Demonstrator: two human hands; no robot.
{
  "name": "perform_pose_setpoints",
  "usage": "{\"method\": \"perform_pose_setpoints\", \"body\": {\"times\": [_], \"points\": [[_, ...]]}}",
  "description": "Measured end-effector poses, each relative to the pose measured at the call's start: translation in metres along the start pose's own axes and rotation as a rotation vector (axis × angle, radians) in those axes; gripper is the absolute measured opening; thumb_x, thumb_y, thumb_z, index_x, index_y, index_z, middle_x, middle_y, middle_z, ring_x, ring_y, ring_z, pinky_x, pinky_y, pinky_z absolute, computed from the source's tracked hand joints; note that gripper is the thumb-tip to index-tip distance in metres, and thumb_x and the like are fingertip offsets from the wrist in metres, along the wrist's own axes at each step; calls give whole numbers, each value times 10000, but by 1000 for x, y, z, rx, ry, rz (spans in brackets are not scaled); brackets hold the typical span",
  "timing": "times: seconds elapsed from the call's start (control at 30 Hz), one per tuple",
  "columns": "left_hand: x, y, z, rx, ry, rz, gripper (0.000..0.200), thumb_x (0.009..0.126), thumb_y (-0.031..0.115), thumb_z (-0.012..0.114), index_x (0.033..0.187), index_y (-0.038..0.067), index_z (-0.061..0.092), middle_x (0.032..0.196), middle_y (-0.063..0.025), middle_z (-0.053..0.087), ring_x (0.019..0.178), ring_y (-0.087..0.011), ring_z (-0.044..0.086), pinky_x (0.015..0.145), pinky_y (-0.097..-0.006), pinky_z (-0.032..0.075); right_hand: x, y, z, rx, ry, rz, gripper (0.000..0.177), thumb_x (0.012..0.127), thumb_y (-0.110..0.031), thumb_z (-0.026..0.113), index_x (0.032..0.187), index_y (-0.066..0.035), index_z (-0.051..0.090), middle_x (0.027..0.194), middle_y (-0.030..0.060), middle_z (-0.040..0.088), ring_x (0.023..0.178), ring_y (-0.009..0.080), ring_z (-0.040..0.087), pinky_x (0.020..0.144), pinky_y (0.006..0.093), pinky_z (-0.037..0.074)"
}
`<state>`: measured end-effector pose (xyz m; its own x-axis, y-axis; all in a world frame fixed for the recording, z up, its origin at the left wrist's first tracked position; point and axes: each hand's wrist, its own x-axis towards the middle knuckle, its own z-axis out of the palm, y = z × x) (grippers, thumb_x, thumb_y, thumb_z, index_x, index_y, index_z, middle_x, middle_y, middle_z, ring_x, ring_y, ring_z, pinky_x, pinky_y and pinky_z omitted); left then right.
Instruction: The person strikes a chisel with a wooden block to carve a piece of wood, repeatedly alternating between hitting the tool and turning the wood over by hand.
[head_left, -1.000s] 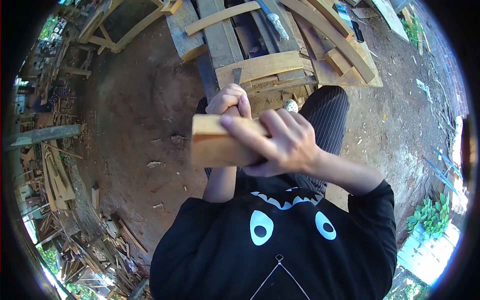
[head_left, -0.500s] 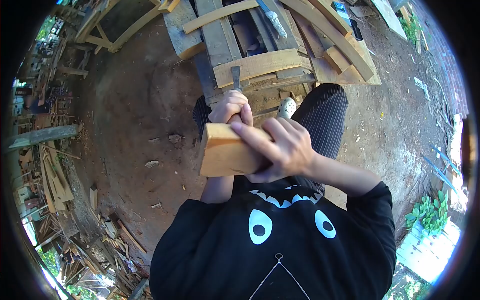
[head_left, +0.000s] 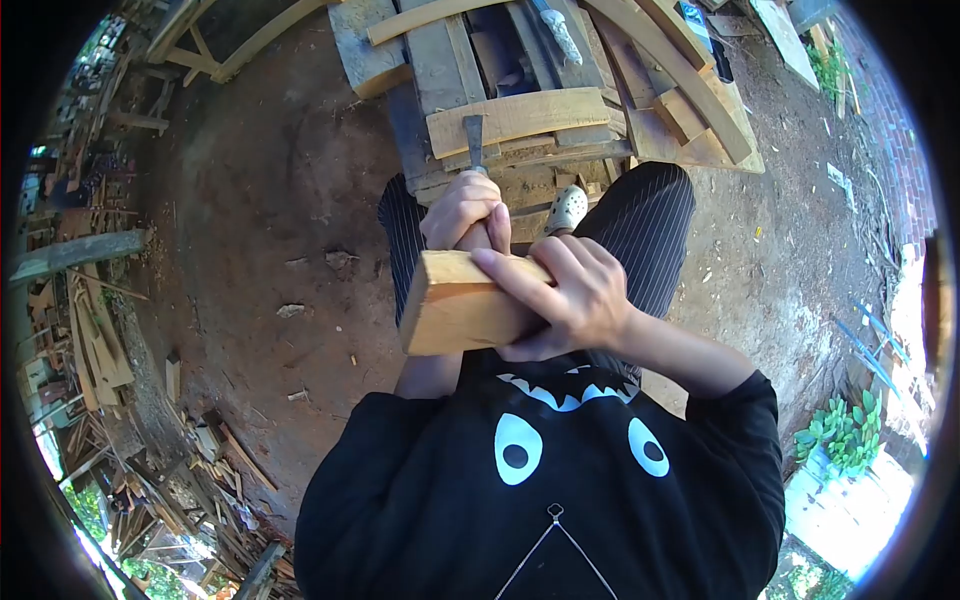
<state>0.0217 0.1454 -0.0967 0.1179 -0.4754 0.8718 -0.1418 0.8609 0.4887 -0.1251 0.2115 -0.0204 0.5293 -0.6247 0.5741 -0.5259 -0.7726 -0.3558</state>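
My right hand grips a pale wooden block and holds it flat-side against the top of a chisel handle. My left hand is wrapped around that chisel, whose dark blade points at a curved light plank on the stack of boards in front of me. The block hides the end of the handle. My legs in dark striped trousers straddle the work, and one white clog rests on the boards.
A pile of planks and curved wooden pieces fills the top. Bare red earth lies to the left, with scrap wood heaps at the far left. Green plants grow at the right.
The block in my right hand has risen a little and then come back down toward the chisel handle. The chisel blade shows longer above my left hand now.
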Motion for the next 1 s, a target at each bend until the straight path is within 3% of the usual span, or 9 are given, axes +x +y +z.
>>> {"method": "perform_pose_setpoints", "body": {"times": [0.13,0.3,0.43,0.5,0.57,0.67,0.77,0.93,1.0], "points": [[0,-7,2,-32,20,65,116,759,-54,595,698,-13,505,586,-94,532,514,-220,561,542,-329,492,-2,-5,-5,5,165,-248,767,559,-498,740,1264,-221,618,733,49,508,565,163,519,495,286,435],[1,-5,1,-36,41,31,93,743,-47,588,692,-8,520,593,-99,548,506,-217,557,513,-323,475,-3,-6,0,-69,34,-4,883,500,-437,721,1357,-320,540,745,-1,474,574,132,478,507,266,410],[5,-8,1,-27,11,32,91,745,-46,599,706,-12,523,594,-103,547,491,-215,532,503,-320,460,-3,-1,1,24,374,-251,686,644,-422,701,1313,-357,564,713,23,508,488,118,447,440,248,373],[6,-6,0,-6,3,13,85,748,-46,590,711,-1,529,600,-93,554,510,-219,561,532,-318,485,4,-3,6,-80,227,-34,559,726,-289,655,1274,-371,581,687,-12,456,497,101,426,452,216,353],[9,-8,2,-28,4,26,97,761,-65,576,711,-3,521,605,-94,548,512,-215,548,532,-316,477,8,-2,2,-96,251,-113,582,712,-225,665,1268,-375,581,662,-38,418,498,90,411,450,212,335],[10,-7,2,-29,13,15,111,764,-70,576,704,0,514,606,-90,542,515,-208,547,534,-314,474,6,1,-3,-8,312,-269,685,645,-250,708,1302,-379,559,670,-41,415,521,90,434,465,227,348],[9,-11,0,-35,25,-5,104,755,-53,590,703,6,522,608,-87,558,531,-201,574,552,-306,490,10,-1,-5,-135,112,-51,825,579,-334,738,1368,-378,502,706,-22,436,571,105,489,504,250,398],[12,-8,4,-13,30,1,114,743,-80,578,699,4,514,605,-90,555,519,-202,558,532,-302,476,15,7,-7,-157,272,-238,401,801,-400,651,1190,-304,640,694,40,492,492,151,480,432,261,406],[13,-8,4,-1,33,-20,110,733,-76,582,695,4,518,599,-88,559,514,-206,569,528,-302,482,18,5,-8,-122,140,-121,442,785,-422,656,1206,-289,638,692,39,490,486,151,473,428,262,403]]}}
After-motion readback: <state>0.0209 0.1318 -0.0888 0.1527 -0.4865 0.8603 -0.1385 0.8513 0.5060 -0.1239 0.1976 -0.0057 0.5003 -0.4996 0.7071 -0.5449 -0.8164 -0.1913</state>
